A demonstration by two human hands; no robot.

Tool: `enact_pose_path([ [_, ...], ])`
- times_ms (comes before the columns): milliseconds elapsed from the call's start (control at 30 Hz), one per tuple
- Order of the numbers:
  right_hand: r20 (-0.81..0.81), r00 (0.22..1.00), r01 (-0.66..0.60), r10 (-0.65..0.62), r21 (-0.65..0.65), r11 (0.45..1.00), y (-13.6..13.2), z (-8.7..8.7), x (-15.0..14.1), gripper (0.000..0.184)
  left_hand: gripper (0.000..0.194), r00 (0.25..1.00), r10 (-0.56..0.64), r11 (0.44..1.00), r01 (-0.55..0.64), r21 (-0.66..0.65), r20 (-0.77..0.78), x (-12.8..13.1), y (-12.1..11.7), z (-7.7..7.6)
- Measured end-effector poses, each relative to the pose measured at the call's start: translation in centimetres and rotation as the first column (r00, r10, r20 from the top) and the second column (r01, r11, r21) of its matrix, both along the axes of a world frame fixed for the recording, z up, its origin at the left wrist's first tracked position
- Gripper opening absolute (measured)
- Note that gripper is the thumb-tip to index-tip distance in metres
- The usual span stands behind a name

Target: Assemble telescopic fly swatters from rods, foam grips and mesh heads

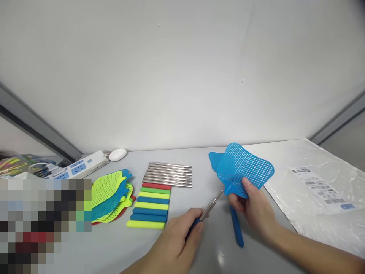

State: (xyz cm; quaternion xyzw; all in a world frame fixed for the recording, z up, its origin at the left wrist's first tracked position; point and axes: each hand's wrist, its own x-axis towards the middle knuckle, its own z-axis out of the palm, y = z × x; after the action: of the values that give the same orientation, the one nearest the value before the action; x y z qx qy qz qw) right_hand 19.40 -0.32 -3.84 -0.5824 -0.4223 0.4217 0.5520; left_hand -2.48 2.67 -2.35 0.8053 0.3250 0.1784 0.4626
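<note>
My left hand [184, 232] is closed around the blue grip of a telescopic rod [209, 208], its steel tip pointing up and right. Between thumb and fingers, my right hand [255, 207] pinches a blue mesh fly swatter head [242, 167] near its narrow socket end. The rod's tip is close beside that socket; whether they touch I cannot tell. Behind and below the head, another blue swatter head [215, 160] shows in part. A blue handle [236, 227] lies on the table under my right hand, its upper end hidden.
Several steel rods [168, 175] lie in a row above several coloured foam grips [151, 205]. Yellow, blue and red swatter heads [110, 194] are stacked at left, near a power strip [82, 165] and a white oval device [118, 154]. A plastic shipping bag [319, 190] covers the right side.
</note>
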Motion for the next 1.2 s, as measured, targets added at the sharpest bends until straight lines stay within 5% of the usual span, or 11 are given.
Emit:
enact_pose_path([
  [833,0.016,0.998,-0.054,0.053,0.129,0.99,-0.3,-0.2,0.7,0.042,0.029,0.999,-0.031,0.997,0.032,-0.072,0.009,0.3,0.3,0.9],
  [1200,-0.066,0.97,-0.234,0.233,-0.002,0.972,-0.2,0.6,0.4,0.055,0.022,0.999,-0.022,0.999,0.023,-0.046,0.039,0.4,0.2,0.6],
])
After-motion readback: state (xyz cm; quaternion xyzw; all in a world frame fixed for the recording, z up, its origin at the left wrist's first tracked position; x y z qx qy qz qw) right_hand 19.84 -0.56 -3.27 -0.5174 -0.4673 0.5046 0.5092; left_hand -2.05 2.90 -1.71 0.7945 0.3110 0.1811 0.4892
